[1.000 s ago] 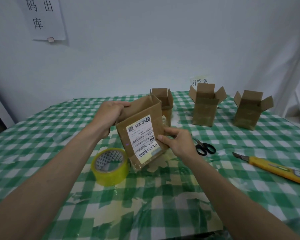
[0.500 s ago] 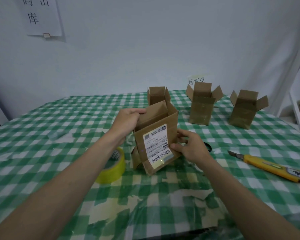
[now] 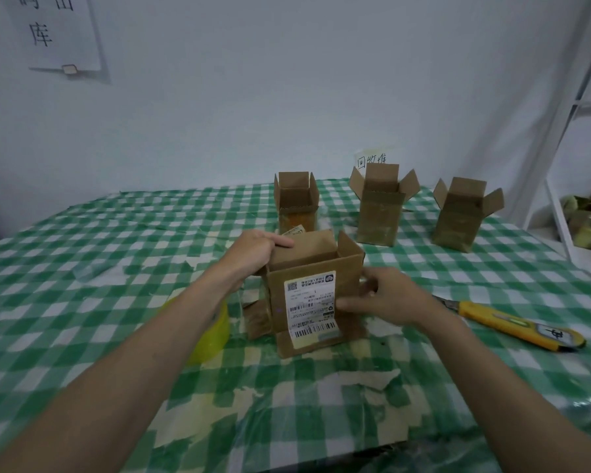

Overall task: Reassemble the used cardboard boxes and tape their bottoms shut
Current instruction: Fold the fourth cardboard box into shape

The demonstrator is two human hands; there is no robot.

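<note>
A small brown cardboard box (image 3: 277,295) with a white shipping label stands upright on the checked table, its top flaps up and its lower flaps spread on the cloth. My left hand (image 3: 253,250) grips the box's upper left flap. My right hand (image 3: 386,298) holds its right side, thumb on the labelled front. A yellow tape roll (image 3: 212,332) lies left of the box, partly hidden behind my left forearm.
Three open cardboard boxes stand at the back: one (image 3: 297,199) right behind the held box, one (image 3: 381,206) in the middle, one (image 3: 461,213) at the right. A yellow utility knife (image 3: 512,324) lies at the right. A white shelf frame (image 3: 560,186) borders the table's right side.
The box has been turned from tilted in the air to upright and set down on the table, slightly to the right. Both hands went with it; the scissors are now hidden.
</note>
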